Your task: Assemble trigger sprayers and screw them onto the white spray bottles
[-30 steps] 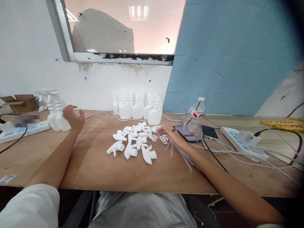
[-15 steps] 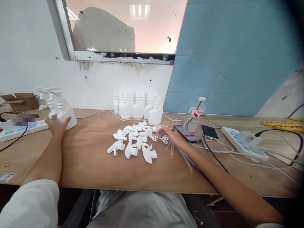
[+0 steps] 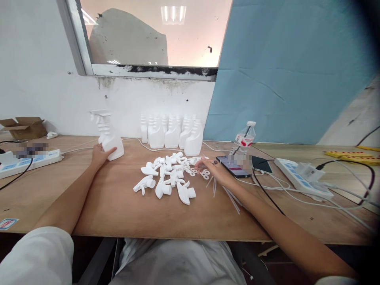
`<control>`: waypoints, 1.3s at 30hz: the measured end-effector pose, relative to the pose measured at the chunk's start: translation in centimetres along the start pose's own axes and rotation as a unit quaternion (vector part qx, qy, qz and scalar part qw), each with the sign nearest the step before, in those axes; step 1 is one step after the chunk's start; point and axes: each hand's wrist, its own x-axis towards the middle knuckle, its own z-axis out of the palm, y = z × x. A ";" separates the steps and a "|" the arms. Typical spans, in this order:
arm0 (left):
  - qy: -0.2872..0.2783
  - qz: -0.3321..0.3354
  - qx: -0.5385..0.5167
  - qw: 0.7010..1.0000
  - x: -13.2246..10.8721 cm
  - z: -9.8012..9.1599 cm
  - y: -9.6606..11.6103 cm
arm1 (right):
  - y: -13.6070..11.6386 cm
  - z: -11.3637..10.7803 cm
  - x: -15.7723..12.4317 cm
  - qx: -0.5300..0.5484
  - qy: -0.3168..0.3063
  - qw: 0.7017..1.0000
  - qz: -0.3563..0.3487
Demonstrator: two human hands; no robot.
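two hands work on the table (image 3: 113,206): left hand (image 3: 100,155) grasps an upright spray bottle (image 3: 109,136); right hand (image 3: 214,171), fingers loosely spread, rests beside loose trigger heads (image 3: 166,178).

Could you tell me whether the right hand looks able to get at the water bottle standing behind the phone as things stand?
Probably yes: the right hand lies near the water bottle, with only the flat phone on the table between them.
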 end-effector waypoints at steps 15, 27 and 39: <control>-0.104 0.011 -0.145 0.984 -1.5 2.3 2.8 | 0.1 0.1 0.1 0.004 0.010 1.000 0.010; -0.107 0.026 -0.168 0.980 -1.1 2.6 1.9 | -0.1 0.2 0.0 0.006 0.005 1.000 0.009; -0.078 -0.007 -0.199 0.977 -0.7 2.8 1.2 | 0.2 0.1 0.1 0.019 -0.009 1.000 0.007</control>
